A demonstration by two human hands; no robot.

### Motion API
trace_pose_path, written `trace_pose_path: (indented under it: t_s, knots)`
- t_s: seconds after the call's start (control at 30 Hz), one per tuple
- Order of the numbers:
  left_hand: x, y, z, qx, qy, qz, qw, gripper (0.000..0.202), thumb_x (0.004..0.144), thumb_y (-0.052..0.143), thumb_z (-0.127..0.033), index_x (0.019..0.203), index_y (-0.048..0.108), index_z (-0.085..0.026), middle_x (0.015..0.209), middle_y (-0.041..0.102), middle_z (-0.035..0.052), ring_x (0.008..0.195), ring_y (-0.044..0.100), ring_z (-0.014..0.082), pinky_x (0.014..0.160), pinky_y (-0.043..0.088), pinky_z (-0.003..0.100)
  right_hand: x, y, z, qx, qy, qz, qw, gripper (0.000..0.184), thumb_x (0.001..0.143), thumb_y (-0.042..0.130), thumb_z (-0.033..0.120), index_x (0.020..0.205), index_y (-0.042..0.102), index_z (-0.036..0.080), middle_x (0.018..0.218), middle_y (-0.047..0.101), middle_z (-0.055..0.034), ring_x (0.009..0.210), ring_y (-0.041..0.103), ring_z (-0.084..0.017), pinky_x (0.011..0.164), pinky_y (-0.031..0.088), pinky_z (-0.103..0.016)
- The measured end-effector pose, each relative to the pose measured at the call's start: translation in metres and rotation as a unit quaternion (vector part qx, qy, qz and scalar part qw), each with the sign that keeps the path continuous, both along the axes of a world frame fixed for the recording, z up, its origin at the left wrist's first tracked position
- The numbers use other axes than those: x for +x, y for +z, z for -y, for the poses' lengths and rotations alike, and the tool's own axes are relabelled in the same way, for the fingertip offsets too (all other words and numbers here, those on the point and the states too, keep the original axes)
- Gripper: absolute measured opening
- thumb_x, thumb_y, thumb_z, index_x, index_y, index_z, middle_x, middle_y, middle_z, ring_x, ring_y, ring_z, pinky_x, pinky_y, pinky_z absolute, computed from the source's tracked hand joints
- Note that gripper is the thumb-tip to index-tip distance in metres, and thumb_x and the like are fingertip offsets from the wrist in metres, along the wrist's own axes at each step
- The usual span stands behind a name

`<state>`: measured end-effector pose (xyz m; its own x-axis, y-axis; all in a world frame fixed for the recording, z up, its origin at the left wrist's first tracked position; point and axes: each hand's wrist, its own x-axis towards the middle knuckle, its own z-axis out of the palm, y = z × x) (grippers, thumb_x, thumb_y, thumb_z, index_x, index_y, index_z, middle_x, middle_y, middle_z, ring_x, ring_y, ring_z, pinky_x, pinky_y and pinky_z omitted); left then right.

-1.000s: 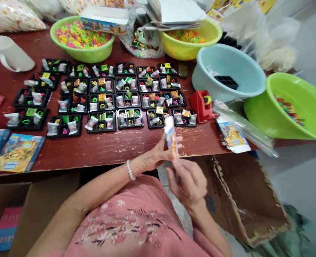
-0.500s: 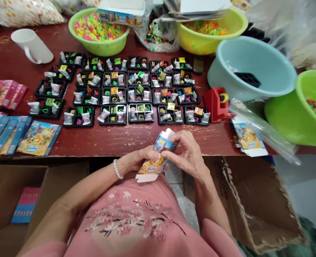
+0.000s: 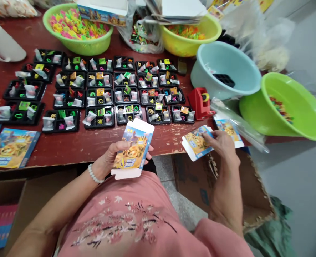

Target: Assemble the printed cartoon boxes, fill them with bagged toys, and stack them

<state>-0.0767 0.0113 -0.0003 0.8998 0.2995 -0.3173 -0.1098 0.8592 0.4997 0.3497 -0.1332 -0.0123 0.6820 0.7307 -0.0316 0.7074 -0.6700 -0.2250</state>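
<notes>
Now each hand has a carton of its own, whereas half a second ago both were busy on a single one. The left hand point(image 3: 112, 151) alone grasps the blue-and-yellow printed cardboard carton point(image 3: 134, 152), thumb pressed on the front and fingers wrapped behind, the tips showing past its far side. That carton is held over the front edge of the dark red wooden counter point(image 3: 168, 141), below the middle of the rows of black plastic compartment trays point(image 3: 99, 126); its printed face has turned up to view, with white flaps sticking out at both ends. The right hand point(image 3: 224, 145) has moved off towards the counter's front right corner, its fingers pinching a second printed carton point(image 3: 195, 142) just beside the small stack of matching cartons point(image 3: 229, 129). Whether this one touches the counter, I cannot tell. For the work in hand, this likely means the shared handling has paused: neither carton is closed, and the filled trays look to be in the same rows.
</notes>
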Motion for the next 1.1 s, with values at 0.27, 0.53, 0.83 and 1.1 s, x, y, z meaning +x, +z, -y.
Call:
trace_pose_path:
  t_s: [0.27,0.53,0.83,1.1]
  knots:
    - [0.01,0.005,0.002,-0.043,-0.003,0.015,0.999,0.068,0.068,0.083,-0.048,0.122,0.073,-0.008,0.122,0.077,0.0203,0.092,0.078,0.0263,0.088,0.065,0.039,-0.055,0.0,-0.021,0.226,0.06,0.07,0.97,0.044,0.092,0.072,0.052,0.121,0.072,0.018,0.113,0.071,-0.02,0.107,0.062,-0.036,0.092,0.048,-0.053]
    - [0.013,0.009,0.001,0.163,0.049,-0.075,0.983,0.045,0.066,0.094,-0.03,0.104,0.075,-0.016,0.095,0.078,0.0069,0.079,0.073,0.0188,0.08,0.059,0.032,-0.206,0.038,-0.064,0.274,0.418,-0.264,0.825,0.029,0.095,0.077,0.05,0.112,0.075,0.027,0.129,0.071,-0.0086,0.122,0.065,-0.027,0.105,0.055,-0.048]
    - [-0.028,0.011,0.008,0.43,0.223,-0.306,0.82,0.052,0.075,0.092,-0.043,0.115,0.069,-0.019,0.104,0.076,0.0064,0.09,0.067,0.0209,0.082,0.051,0.031,-0.256,0.005,-0.089,0.356,0.358,-0.304,0.808,0.031,0.092,0.079,0.041,0.074,0.063,0.022,0.121,0.067,-0.0088,0.108,0.066,-0.023,0.089,0.06,-0.04]
    - [-0.054,0.01,0.021,0.5,0.203,-0.335,0.772,0.035,0.09,0.077,-0.038,0.12,0.066,-0.024,0.107,0.075,0.0044,0.095,0.069,0.0236,0.084,0.048,0.031,-0.279,0.008,-0.097,0.315,0.403,-0.21,0.833,0.03,0.096,0.074,0.042,0.075,0.065,0.023,0.107,0.072,-0.0068,0.105,0.065,-0.026,0.094,0.052,-0.047]
